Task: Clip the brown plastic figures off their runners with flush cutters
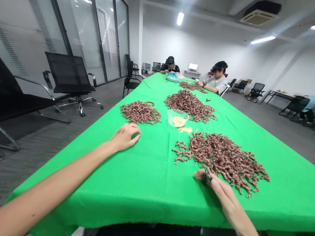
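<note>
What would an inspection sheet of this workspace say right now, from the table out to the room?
Surface: green cloth over a long table.
Job's things: heaps of twisted copper-brown pieces, the nearest heap beside the right grip.
Clutter: clear bowl of pale grains, some spilled beside it; blue bag.
Grippers: right grip pinches a small dark object; left grip rests on the cloth, nothing visible in it.
Cables: nothing seen.
Surroundings: two seated co-workers, black mesh chair, glass partition.
</note>
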Tool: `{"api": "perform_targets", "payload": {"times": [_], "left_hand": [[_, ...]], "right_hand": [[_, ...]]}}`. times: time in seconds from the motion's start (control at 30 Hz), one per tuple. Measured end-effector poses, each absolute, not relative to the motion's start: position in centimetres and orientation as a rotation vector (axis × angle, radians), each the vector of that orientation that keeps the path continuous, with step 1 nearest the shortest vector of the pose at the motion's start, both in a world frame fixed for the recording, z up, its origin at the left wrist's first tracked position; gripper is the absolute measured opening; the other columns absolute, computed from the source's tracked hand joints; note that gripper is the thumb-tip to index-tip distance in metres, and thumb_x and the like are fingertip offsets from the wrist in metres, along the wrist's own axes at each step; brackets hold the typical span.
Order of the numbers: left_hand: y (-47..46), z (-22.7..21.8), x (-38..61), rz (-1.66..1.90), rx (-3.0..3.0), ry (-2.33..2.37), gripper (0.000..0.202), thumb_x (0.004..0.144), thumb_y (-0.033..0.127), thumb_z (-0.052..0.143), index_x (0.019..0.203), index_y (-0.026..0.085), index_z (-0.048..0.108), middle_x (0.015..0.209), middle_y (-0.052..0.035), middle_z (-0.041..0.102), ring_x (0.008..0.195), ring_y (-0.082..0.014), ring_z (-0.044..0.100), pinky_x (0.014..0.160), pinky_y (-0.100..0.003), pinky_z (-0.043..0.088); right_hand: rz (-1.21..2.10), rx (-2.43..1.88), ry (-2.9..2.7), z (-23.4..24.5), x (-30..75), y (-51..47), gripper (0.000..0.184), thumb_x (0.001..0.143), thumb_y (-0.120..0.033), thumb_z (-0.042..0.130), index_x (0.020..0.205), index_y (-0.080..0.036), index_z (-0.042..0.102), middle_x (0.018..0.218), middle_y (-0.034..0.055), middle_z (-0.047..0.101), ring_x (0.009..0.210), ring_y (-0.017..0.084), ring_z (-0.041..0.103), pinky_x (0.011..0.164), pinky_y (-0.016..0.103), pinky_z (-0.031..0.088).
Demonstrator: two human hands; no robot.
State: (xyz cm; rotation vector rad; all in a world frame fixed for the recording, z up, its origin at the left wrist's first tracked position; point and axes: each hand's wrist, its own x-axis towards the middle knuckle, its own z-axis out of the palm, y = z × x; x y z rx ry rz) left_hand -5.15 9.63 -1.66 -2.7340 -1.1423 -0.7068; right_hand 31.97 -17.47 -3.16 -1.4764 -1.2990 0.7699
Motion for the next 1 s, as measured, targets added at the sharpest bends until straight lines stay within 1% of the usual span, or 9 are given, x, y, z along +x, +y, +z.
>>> {"api": "perform_targets", "payload": {"times": [0.1,0.2,0.33,0.43,0.57,0.63,0.8,0.9,1.0], "left_hand": [[9.4,-1.4,-4.9,-0.731,-2.751,-1.133,0.022,0.095,0.034,0.06,0.104,0.014,0.067,0.11,-0.0086,0.067,0.105,-0.0245,0.063,0.095,-0.047,0.049],[9.0,-1.2,-4.5,-0.769,-2.776,-1.111,0.021,0.094,0.031,0.055,0.1,0.018,0.07,0.109,-0.01,0.069,0.104,-0.0265,0.064,0.095,-0.046,0.048],[7.9,-0.8,-3.4,-0.814,-2.826,-1.063,0.027,0.091,0.034,0.055,0.108,0.018,0.069,0.114,-0.0131,0.07,0.112,-0.0302,0.063,0.102,-0.049,0.044],[6.3,-0.3,-1.6,-0.81,-2.902,-0.978,0.042,0.089,0.039,0.059,0.123,0.015,0.062,0.127,-0.0167,0.066,0.125,-0.0324,0.056,0.111,-0.053,0.037],[4.2,0.7,3.4,-0.699,-3.095,-0.729,0.066,0.088,0.047,0.061,0.143,0.016,0.045,0.151,-0.0171,0.047,0.144,-0.0318,0.038,0.122,-0.053,0.023],[3.7,1.2,7.1,-0.646,-3.182,-0.61,0.076,0.089,0.055,0.058,0.151,0.018,0.034,0.159,-0.0165,0.036,0.15,-0.0327,0.027,0.122,-0.055,0.022],[4.4,1.3,17.0,-0.592,-3.329,-0.479,0.108,0.073,0.081,0.06,0.159,0.03,0.019,0.167,-0.0159,0.007,0.151,-0.0466,0.008,0.118,-0.069,0.013],[5.3,0.7,20.2,-0.542,-3.409,-0.499,0.108,0.064,0.085,0.063,0.154,0.034,0.033,0.167,-0.0137,0.012,0.15,-0.0512,0.001,0.114,-0.076,0.005],[5.7,0.1,20.7,-0.524,-3.435,-0.524,0.092,0.07,0.081,0.063,0.147,0.034,0.045,0.161,-0.0134,0.029,0.148,-0.0494,0.014,0.113,-0.075,0.015]], "right_hand": [[0.858,-1.574,-1.291,-3.0,32.1,-18.3,0.053,0.092,-0.059,0.056,0.135,-0.029,0.06,0.145,0.0041,0.056,0.141,0.028,0.043,0.122,0.051,0.026],[0.819,-1.531,-1.282,-2.5,31.9,-17.9,0.052,0.091,-0.061,0.055,0.128,-0.028,0.066,0.138,0.0058,0.062,0.135,0.029,0.049,0.118,0.049,0.034],[0.759,-1.379,-1.319,-2.3,30.9,-16.3,0.047,0.097,-0.056,0.044,0.113,-0.021,0.071,0.115,0.0097,0.072,0.112,0.027,0.063,0.105,0.042,0.046],[0.687,-1.353,-1.266,-3.0,30.1,-15.7,0.044,0.1,-0.053,0.04,0.103,-0.02,0.069,0.1,0.0082,0.072,0.093,0.023,0.064,0.092,0.035,0.048],[0.632,-1.337,-1.177,-3.9,29.8,-16.4,0.038,0.099,-0.049,0.045,0.093,-0.019,0.067,0.083,0.0053,0.067,0.081,0.021,0.061,0.082,0.032,0.046],[0.624,-1.326,-1.116,-4.1,30.0,-16.8,0.039,0.099,-0.048,0.043,0.089,-0.018,0.066,0.076,0.0046,0.064,0.075,0.02,0.058,0.075,0.032,0.045],[0.646,-1.298,-0.998,-4.0,30.7,-17.0,0.041,0.099,-0.045,0.039,0.077,-0.018,0.061,0.063,0.0027,0.055,0.06,0.017,0.049,0.059,0.03,0.039],[0.671,-1.278,-0.982,-4.1,30.8,-16.9,0.041,0.097,-0.047,0.043,0.074,-0.018,0.061,0.061,0.003,0.053,0.059,0.017,0.048,0.057,0.03,0.039],[0.681,-1.268,-0.959,-4.4,30.6,-16.9,0.04,0.097,-0.047,0.044,0.077,-0.018,0.062,0.064,0.0039,0.055,0.061,0.017,0.049,0.058,0.03,0.04]]}}
